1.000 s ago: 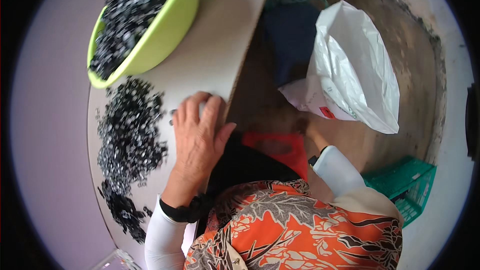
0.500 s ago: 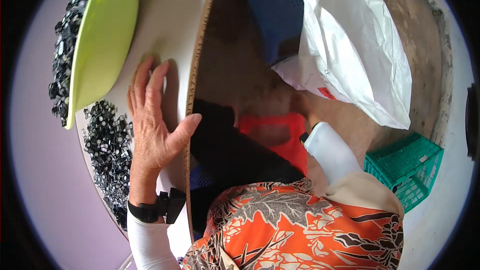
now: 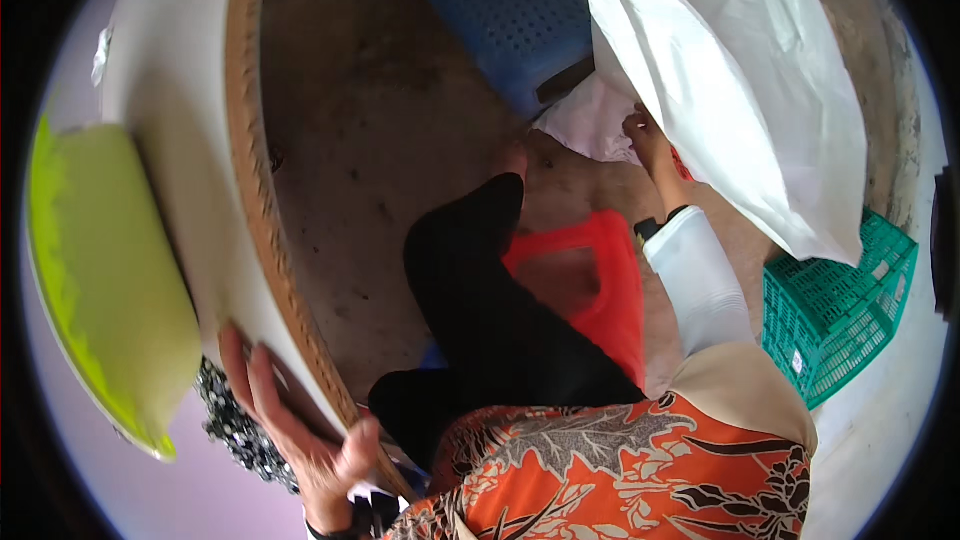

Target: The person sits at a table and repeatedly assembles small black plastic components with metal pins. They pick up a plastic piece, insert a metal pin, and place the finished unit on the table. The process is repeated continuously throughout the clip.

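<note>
My left hand (image 3: 295, 430) rests at the edge of the white tabletop (image 3: 175, 90), with its fingers spread and nothing in it. Beside its fingers is a pile of small black-and-silver parts (image 3: 240, 430), partly hidden by a yellow-green basin (image 3: 115, 270) on the table. My right hand (image 3: 648, 140) reaches down to the right, small in view, its fingers curled against the lower part of a large white plastic sack (image 3: 720, 70). The sack's mouth gapes wide. Part of that hand's grip is too small to make out clearly.
A blue perforated plastic crate (image 3: 510, 10) stands behind the sack. On the floor are a red plastic stool (image 3: 615, 290) by my legs and a green crate (image 3: 840, 310) at the right wall. The table's rough brown edge (image 3: 250, 120) runs along my left.
My view has turned toward the right, so table, basin and left hand sit lower and farther left. My right arm has stretched out to the sack, and its hand now shows.
</note>
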### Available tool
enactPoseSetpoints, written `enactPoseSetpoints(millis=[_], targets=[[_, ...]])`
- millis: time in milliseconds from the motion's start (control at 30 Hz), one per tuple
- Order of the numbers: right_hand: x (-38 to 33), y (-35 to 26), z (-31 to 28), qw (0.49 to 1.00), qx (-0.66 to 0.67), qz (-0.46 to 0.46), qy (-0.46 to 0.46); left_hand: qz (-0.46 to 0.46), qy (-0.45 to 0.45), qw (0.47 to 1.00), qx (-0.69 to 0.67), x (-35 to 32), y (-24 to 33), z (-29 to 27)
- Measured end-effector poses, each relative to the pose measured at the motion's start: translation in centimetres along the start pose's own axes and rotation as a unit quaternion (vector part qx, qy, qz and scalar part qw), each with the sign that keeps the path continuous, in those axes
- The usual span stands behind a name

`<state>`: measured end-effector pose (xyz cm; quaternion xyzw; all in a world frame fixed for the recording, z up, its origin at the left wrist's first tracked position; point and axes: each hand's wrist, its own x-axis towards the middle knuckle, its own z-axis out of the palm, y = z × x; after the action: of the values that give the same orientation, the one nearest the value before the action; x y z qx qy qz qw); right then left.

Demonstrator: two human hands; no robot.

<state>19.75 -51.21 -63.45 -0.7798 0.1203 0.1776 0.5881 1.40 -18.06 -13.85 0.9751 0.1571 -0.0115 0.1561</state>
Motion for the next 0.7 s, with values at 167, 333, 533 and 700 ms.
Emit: enactPoseSetpoints(millis=[167,333,533,700], targets=[[-2.1,11.9,7.2,0.944,-0.244,-0.133,-0.176,0.034,0.0,0.999,0.037,0.4,0.2,-0.3],[-4.6,12.9,14.9,0.836,-0.454,-0.054,-0.303,0.051,-0.033,0.995,0.076,1.9,0.4,0.6],[-3.4,14.1,19.5,0.696,-0.595,-0.005,-0.402,0.053,-0.057,0.991,0.108,3.3,0.9,0.6],[-2.7,14.9,19.6,0.698,-0.563,-0.01,-0.442,0.05,-0.066,0.989,0.12,3.8,0.9,0.8]])
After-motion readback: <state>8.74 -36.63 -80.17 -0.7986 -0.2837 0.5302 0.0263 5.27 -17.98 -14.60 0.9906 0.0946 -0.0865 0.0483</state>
